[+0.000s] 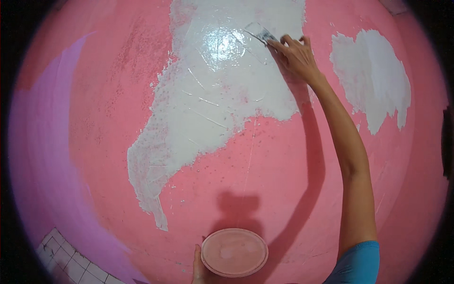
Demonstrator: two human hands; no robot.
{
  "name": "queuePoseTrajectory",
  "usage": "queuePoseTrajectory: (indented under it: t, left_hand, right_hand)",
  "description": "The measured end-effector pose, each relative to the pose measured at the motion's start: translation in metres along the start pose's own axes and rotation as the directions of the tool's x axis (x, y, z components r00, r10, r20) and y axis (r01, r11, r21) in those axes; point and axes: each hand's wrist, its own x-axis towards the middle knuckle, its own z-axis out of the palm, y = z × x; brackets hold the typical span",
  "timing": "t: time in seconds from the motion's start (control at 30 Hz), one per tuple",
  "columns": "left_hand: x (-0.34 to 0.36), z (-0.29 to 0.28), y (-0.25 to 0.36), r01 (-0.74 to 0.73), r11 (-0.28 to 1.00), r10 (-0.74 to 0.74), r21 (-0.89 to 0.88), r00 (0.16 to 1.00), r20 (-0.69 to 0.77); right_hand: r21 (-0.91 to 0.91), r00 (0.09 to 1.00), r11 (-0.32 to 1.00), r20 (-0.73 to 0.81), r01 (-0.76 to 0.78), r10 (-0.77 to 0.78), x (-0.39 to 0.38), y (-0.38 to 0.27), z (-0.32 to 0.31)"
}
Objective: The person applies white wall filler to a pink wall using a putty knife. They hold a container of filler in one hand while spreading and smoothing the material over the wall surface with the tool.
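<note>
My right hand reaches up to the pink wall and grips a metal putty knife. The blade lies flat on the upper part of a large patch of wet white filler, which shines near the blade. My left hand is at the bottom edge, holding an oval pink plate from its left side; only the thumb and part of the palm show. The plate's surface looks bare and pale.
A second, smaller white patch sits on the wall to the right of my arm. A purple strip runs down the wall's left side. White floor tiles show at the lower left. My arm and head cast shadows on the wall.
</note>
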Motion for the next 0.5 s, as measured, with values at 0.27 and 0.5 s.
queuePoseTrajectory:
  t: [0.27,0.5]
  left_hand:
    - [-0.006,-0.007,-0.007,0.008,0.998,-0.008,0.059,1.000,-0.004]
    - [-0.005,0.016,-0.003,-0.160,0.952,0.174,0.263,0.984,-0.034]
  right_hand:
    - [-0.054,0.999,0.998,-0.020,-0.038,0.037,-0.094,0.019,-0.044]
    - [-0.005,0.971,1.000,-0.238,0.023,-0.023,0.004,-0.004,0.002]
